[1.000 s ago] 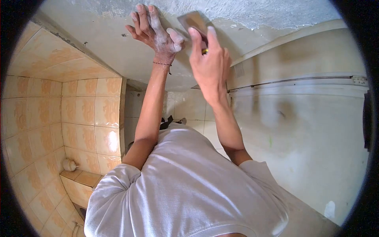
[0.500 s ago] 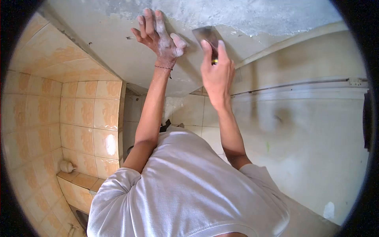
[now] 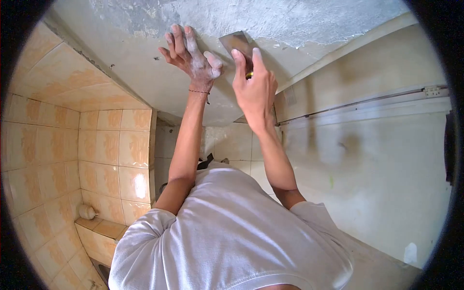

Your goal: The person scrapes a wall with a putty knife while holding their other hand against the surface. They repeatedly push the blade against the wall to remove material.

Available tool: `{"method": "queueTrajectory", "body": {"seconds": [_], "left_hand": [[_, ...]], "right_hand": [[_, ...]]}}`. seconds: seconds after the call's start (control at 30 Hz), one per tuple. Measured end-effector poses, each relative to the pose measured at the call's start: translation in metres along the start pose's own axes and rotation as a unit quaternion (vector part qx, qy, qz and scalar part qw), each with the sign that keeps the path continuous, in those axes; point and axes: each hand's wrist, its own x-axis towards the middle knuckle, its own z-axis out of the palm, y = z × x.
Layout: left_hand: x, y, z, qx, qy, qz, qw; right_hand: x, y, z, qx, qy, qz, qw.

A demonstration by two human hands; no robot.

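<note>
since the earlier frame your scraper [image 3: 236, 41] has moved left and farther up the wall [image 3: 137, 75], closer to your left hand [image 3: 195, 63]. it now sits just beside the near edge of the rough patch [image 3: 290, 20], pinched in your right hand [image 3: 256, 92]. your left hand is spread wide, holding nothing; whether it presses the wall you can't tell from here. a leftward slip could nick those fingers, and a loose pinch could let the scraper twist and gouge. its free end points far and slightly left, the long axis running back near and right into your grip
</note>
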Motion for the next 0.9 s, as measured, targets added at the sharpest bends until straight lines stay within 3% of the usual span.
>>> {"method": "queueTrajectory", "body": {"seconds": [0.27, 0.33, 0.5, 0.57, 0.7, 0.77, 0.8, 0.87, 0.9], "left_hand": [[0.0, 0.001, -0.001, 0.006, 0.0, 0.001, 1.0], [0.001, 0.001, 0.001, -0.005, 0.009, 0.007, 1.0], [0.001, 0.002, 0.0, 0.009, 0.002, -0.013, 1.0], [0.001, 0.001, 0.0, 0.007, 0.006, -0.011, 1.0], [0.0, 0.0, -0.001, 0.008, -0.001, -0.025, 1.0], [-0.001, 0.0, 0.001, 0.01, 0.006, -0.022, 1.0], [0.0, 0.0, 0.0, 0.007, 0.009, -0.019, 1.0], [0.001, 0.0, -0.002, 0.024, 0.007, -0.007, 1.0], [0.002, 0.0, -0.003, 0.035, 0.004, 0.003, 0.999]], "right_hand": [[-0.017, 0.023, -0.002, -0.073, 0.001, 0.02, 0.997], [-0.021, 0.036, 0.011, 0.014, 0.035, 0.01, 0.999], [-0.036, 0.049, -0.003, -0.036, -0.029, 0.043, 0.998], [-0.047, 0.063, -0.003, 0.08, 0.002, 0.06, 0.995], [-0.059, 0.071, -0.009, 0.092, -0.028, 0.059, 0.994], [-0.058, 0.072, -0.012, 0.183, -0.145, 0.144, 0.962], [-0.058, 0.069, -0.014, 0.185, -0.149, 0.142, 0.961], [-0.054, 0.058, -0.016, 0.355, -0.152, 0.177, 0.906], [-0.053, 0.055, -0.014, 0.356, -0.154, 0.175, 0.905]]}}
